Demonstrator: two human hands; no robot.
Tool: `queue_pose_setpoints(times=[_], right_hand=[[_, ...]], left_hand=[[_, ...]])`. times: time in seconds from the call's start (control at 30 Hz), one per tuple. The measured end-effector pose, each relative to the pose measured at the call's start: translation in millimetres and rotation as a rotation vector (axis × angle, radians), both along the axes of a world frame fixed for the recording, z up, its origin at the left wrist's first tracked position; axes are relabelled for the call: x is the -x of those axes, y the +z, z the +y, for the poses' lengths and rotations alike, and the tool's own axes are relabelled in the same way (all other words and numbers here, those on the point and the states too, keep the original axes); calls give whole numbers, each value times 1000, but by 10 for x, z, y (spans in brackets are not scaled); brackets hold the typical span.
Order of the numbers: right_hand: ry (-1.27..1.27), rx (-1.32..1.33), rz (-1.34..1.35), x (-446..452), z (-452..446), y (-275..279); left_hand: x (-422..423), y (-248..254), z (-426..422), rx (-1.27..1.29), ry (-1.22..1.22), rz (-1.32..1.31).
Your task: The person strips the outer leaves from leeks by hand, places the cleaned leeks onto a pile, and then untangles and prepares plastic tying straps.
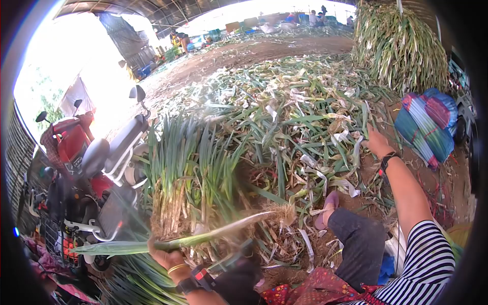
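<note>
Left side tight: parked scooter [119, 147] along the edge, standing leeks [188, 178] just beyond my left hand [165, 255]. Open ground: bare soil [305, 47] past the leaf litter [305, 101]. My left hand is closed round one leek [221, 235], roots pointing right, leaves left. My right hand [378, 143] reaches out between litter and blue bundle [427, 124], well apart from the leek; grip: cannot tell.

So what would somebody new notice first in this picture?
Probably the long green-and-white stalk with shaggy roots, held up front in the person's left hand. Behind it, a big spread of leaf scraps covers the ground. Then maybe the red scooter at the left and the huge bundle of leaves at the upper right.
</note>
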State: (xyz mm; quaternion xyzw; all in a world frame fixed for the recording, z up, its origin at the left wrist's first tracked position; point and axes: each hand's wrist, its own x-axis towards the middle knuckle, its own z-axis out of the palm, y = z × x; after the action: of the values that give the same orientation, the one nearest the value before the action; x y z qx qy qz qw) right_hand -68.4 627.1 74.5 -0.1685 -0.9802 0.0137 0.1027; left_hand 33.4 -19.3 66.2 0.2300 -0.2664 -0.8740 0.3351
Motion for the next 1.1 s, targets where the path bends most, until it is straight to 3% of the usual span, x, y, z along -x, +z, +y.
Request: queue_pose_setpoints(times=[0.1, 0.17, 0.33, 0.43, 0.53, 0.63, 0.73, 0.83, 0.97, 1.1], right_hand=[[32, 1, -90, 80, -557, 149], [372, 278, -11, 284, -903, -26], [1013, 548, 115, -314, -2848, 104], [999, 801, 0, -655, -3545, -9], [784, 864, -529, -700, -3746, 247], [895, 1117, -475, -678, -3714, 143], [904, 1449, -420, -583, -3683, -311], [877, 1463, -118, -703, -3646, -120], [786, 1287, -147, -647, -3503, -158], [768, 1185, -126, -607, -3441, -175]], left_hand=[[54, 11, 313, 28, -15, -23], [105, 97, 623, 83, -84, -40], [204, 77, 1228, 39, -316, -32], [260, -104, 1379, 67, -448, -13], [202, -16, 1541, 110, -466, 22], [236, -23, 1470, 124, -529, 76], [244, -17, 1449, 170, -644, 173], [235, 112, 1448, 336, -750, -65], [111, 161, 1572, 214, -689, -409], [108, 74, 1563, 216, -697, -299]])
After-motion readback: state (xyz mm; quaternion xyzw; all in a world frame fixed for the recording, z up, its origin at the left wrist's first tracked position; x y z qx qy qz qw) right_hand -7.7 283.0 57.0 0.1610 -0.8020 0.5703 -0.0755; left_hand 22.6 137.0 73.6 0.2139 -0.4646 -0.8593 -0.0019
